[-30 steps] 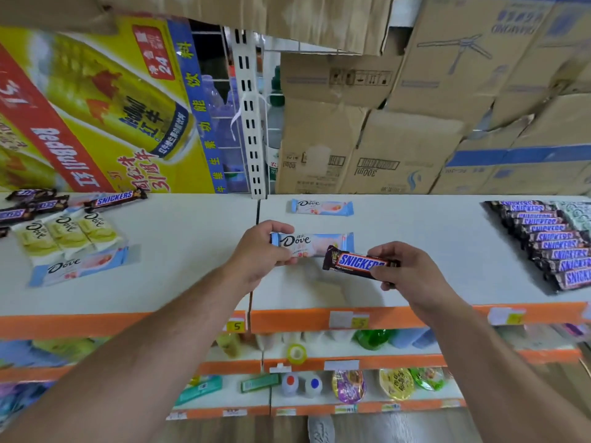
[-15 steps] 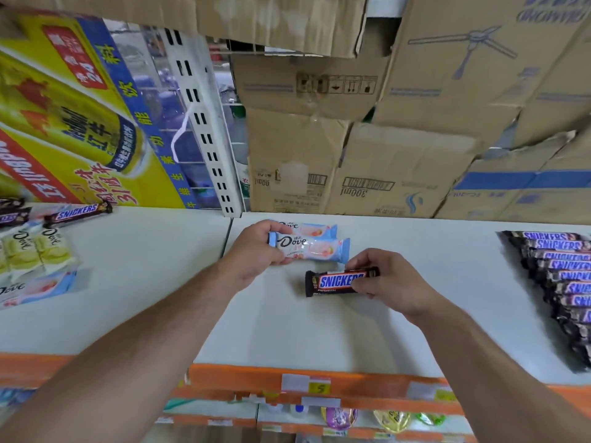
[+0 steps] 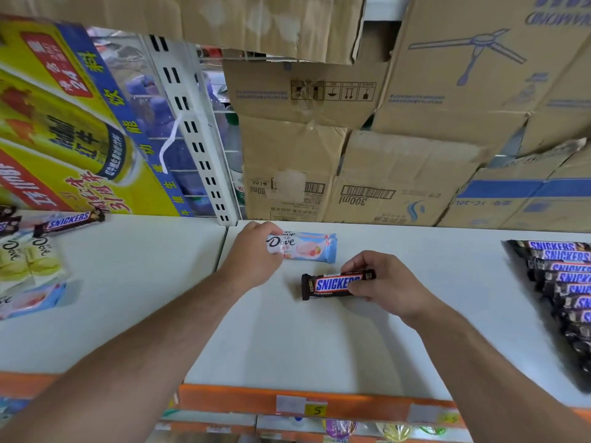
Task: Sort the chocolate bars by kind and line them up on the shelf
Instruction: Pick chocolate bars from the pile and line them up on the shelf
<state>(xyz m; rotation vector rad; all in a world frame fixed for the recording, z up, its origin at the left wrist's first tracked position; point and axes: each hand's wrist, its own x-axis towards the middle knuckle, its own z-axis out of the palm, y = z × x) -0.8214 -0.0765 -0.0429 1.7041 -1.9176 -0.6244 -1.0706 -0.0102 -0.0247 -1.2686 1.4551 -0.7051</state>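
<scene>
Shelf (image 3: 319,340): smooth matt white surface, painted-metal look.
Snickers bar (image 3: 329,285): shiny dark plastic-film wrapper, crimped ends.
Dove bar (image 3: 307,249): glossy pale film wrapper, lightly crinkled.
Cardboard boxes (image 3: 399,174): matt brown card, creased and dented.
Slotted upright (image 3: 195,135): smooth white painted metal.
Drinks carton (image 3: 64,139): printed card, slight sheen.
Snickers row (image 3: 563,276): shiny dark film wrappers.

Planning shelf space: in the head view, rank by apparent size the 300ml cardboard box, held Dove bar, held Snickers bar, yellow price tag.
1. 300ml cardboard box
2. Dove bar and Snickers bar: look alike; left hand covers part of the Dove
3. yellow price tag
</scene>
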